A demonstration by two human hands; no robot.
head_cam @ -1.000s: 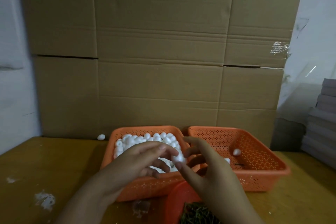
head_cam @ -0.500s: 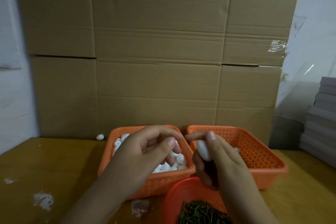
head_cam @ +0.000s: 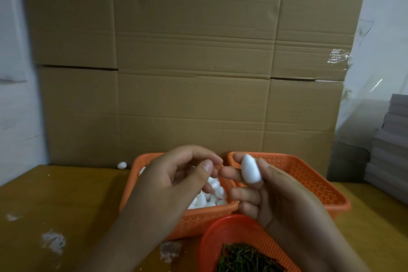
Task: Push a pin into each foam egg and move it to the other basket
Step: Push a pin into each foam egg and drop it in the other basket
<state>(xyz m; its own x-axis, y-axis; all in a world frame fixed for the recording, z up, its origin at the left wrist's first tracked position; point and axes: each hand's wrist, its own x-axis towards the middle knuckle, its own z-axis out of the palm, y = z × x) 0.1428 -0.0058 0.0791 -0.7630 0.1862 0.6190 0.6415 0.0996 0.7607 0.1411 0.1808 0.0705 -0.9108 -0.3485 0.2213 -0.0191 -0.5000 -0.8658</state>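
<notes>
My right hand (head_cam: 271, 196) holds a white foam egg (head_cam: 250, 169) upright between thumb and fingertips, above the gap between the two orange baskets. My left hand (head_cam: 176, 185) hovers over the left basket (head_cam: 198, 221), fingers curled, thumb tip close to the index fingertip; I cannot make out whether a pin sits between them. Several white foam eggs (head_cam: 215, 192) fill the left basket, partly hidden by my left hand. The right basket (head_cam: 309, 179) stands beside it, its floor mostly hidden by my right hand. A small red basket (head_cam: 220, 234) of dark pins (head_cam: 247, 258) sits nearest me.
A wall of cardboard boxes (head_cam: 189, 95) closes off the back of the wooden table (head_cam: 55, 205). One loose egg (head_cam: 121, 165) lies on the table left of the baskets. A grey stack (head_cam: 390, 150) rises at the right edge. White scuffs mark the table's left.
The egg passed from between both hands into my right hand alone, which raised it upright. My left hand drew back over the left basket and curled.
</notes>
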